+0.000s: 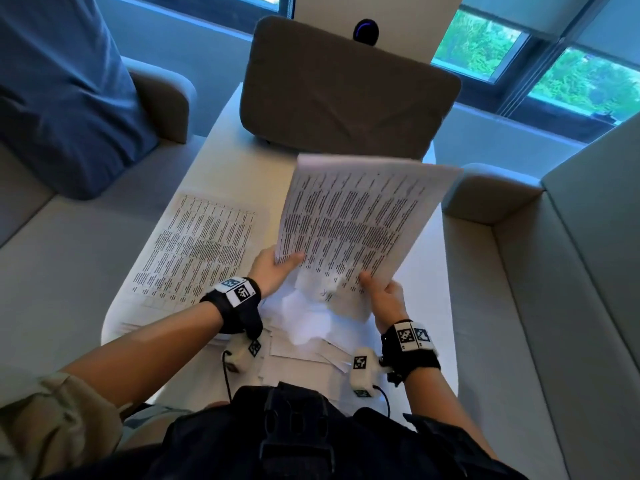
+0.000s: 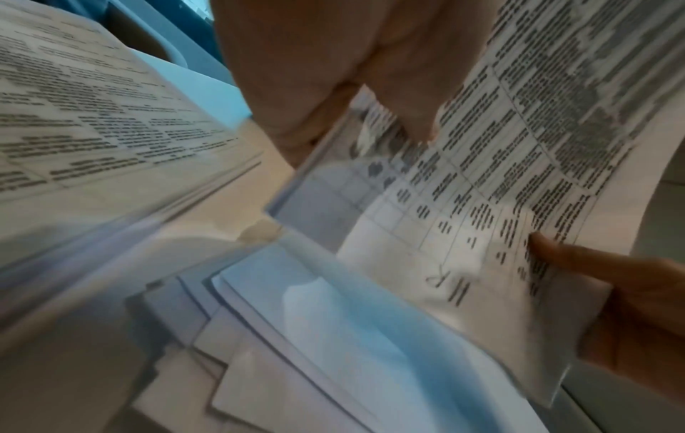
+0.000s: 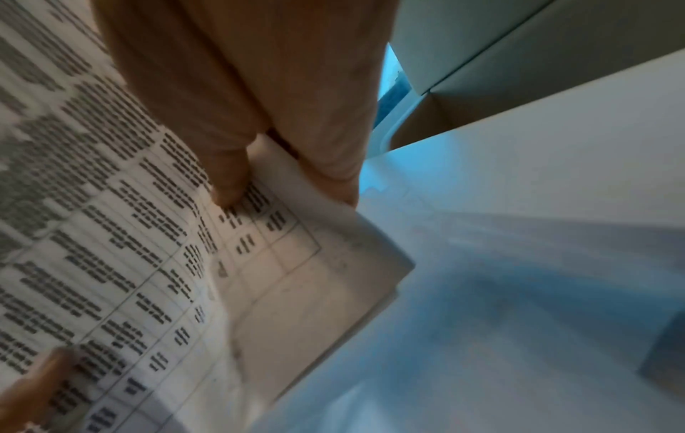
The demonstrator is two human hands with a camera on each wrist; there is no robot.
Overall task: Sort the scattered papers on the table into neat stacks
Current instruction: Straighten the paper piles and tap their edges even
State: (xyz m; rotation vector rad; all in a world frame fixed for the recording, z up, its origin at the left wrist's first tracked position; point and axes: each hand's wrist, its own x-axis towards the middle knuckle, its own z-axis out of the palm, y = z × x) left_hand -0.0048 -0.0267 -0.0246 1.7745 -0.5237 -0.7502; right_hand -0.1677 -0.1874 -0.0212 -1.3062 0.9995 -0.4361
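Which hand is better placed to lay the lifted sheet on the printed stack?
Left hand, probably: it grips the sheet's left edge, right beside the printed stack. The right hand holds the far side.

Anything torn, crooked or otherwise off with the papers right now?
Yes: the held sheets look ragged or crumpled along their near edge between the left hand and right hand. Below them, the loose papers lie fanned at mixed angles.

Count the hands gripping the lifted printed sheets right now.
2: the left hand pinches the lifted printed sheets at their lower left corner, the right hand at their lower right edge.
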